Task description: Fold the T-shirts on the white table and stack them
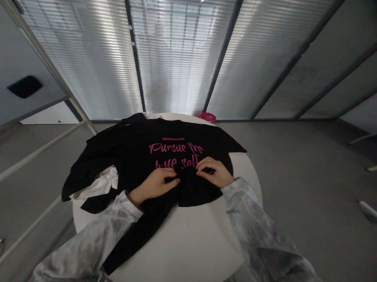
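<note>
A black T-shirt (pixel 134 148) with pink lettering is spread over a round white table (pixel 195 247). My left hand (pixel 157 185) pinches the black cloth just below the printed words, thumb and fingers together. To its right, my right hand (pixel 216 174) grips the same fabric with its fingertips, partly covering the end of the lettering. Between the two hands the cloth is slightly gathered. A strip of black fabric (pixel 133 238) trails from under my left forearm to the table's near left edge. White cloth (pixel 100 184) shows among the black folds on the left.
A pink-red object (pixel 207 117) is by the table's far edge, partly hidden. White metal rails (pixel 36 156) stand at the left, and more pale bars (pixel 376 214) are at the right. Behind the table rises a glass partition with blinds (pixel 171 61). Grey floor surrounds the table.
</note>
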### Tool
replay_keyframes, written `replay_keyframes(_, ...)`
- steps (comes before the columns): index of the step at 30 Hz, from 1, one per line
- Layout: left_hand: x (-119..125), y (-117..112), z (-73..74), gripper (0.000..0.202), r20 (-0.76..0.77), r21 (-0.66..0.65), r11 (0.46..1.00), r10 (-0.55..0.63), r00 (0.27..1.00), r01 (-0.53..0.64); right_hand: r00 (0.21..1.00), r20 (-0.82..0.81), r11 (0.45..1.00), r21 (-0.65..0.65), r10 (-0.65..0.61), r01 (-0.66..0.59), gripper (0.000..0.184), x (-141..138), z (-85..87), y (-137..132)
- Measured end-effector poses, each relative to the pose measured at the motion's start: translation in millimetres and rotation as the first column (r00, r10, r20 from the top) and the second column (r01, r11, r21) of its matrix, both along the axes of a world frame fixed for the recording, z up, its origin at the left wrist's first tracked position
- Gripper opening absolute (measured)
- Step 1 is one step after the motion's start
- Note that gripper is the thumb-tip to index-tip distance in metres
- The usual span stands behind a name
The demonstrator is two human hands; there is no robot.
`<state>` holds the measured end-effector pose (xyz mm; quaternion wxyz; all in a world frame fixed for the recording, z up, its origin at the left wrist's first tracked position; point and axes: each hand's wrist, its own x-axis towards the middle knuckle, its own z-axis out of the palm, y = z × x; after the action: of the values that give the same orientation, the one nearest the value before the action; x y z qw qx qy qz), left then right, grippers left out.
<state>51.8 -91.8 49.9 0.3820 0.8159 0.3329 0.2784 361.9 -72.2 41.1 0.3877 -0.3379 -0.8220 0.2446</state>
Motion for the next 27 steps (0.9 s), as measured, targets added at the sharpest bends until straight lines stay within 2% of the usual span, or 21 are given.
replay_keyframes(2,-3.8,4.2,-0.1,0.046,0.143,-0.256,0.966,0.058,0.988,-0.02,0.998,-0.037,0.999,-0.004,-0.054,0.053,0.026,2.7,0.7,1.4)
replay_keyframes(3,-5.3,5.8,-0.1,0.047,0.205,-0.387,0.922,0.112,0.972,-0.024,0.996,-0.057,0.998,-0.008,-0.07,0.069,0.026,3.5,0.8,1.9)
replay_keyframes(6,-6.9,9.0,-2.2,0.043,0.309,-0.687,0.727,0.299,0.903,-0.005,0.99,-0.096,0.994,-0.012,-0.107,0.106,0.026,3.4,1.1,1.8)
replay_keyframes(9,-4.7,12.4,-8.8,0.037,0.311,-0.829,0.559,0.439,0.843,0.014,0.981,-0.11,0.986,0.024,-0.159,0.163,0.022,1.3,4.7,-3.3)
replay_keyframes(11,-2.8,15.2,-14.1,0.032,0.304,-0.874,0.485,0.506,0.807,0.025,0.979,-0.12,0.983,0.059,-0.165,0.173,0.019,-1.6,9.3,-9.7)
replay_keyframes(12,-2.0,16.5,-16.5,0.031,0.307,-0.885,0.464,0.528,0.792,0.034,0.984,-0.11,0.985,0.079,-0.142,0.151,0.02,-3.9,11.6,-13.3)
replay_keyframes(13,-1.3,17.6,-18.4,0.031,0.315,-0.889,0.455,0.539,0.781,0.045,0.991,-0.08,0.989,0.098,-0.106,0.113,0.027,-7.0,13.3,-17.0)
replay_keyframes(16,0.5,19.6,-21.4,0.031,0.349,-0.88,0.47,0.539,0.766,0.07,0.993,0.113,0.989,0.14,0.019,-0.035,0.073,-19.7,12.9,-24.6)
replay_keyframes(17,1.0,19.8,-21.5,0.031,0.357,-0.876,0.477,0.54,0.762,0.073,0.984,0.174,0.985,0.157,0.038,-0.066,0.079,-23.8,10.8,-25.4)
replay_keyframes(18,1.4,20.0,-21.3,0.031,0.362,-0.874,0.481,0.542,0.758,0.074,0.976,0.215,0.98,0.178,0.044,-0.083,0.074,-27.0,8.0,-25.3)
replay_keyframes(21,1.6,19.8,-19.6,0.032,0.359,-0.872,0.485,0.549,0.755,0.062,0.979,0.201,0.968,0.242,0.025,-0.074,0.032,-28.0,-1.0,-21.1)
replay_keyframes(23,0.4,19.4,-18.2,0.034,0.357,-0.86,0.508,0.542,0.761,0.043,0.992,0.127,0.974,0.226,-0.004,-0.025,0.025,-21.1,-5.0,-17.2)
replay_keyframes(26,-3.1,18.5,-15.6,0.04,0.35,-0.809,0.587,0.509,0.787,-0.02,0.999,-0.003,0.991,0.121,-0.051,0.051,0.018,-3.3,-8.2,-11.8)
replay_keyframes(27,-4.3,18.2,-14.5,0.043,0.341,-0.788,0.614,0.497,0.798,-0.046,0.996,-0.049,0.993,0.082,-0.079,0.083,0.022,3.6,-8.9,-10.3)
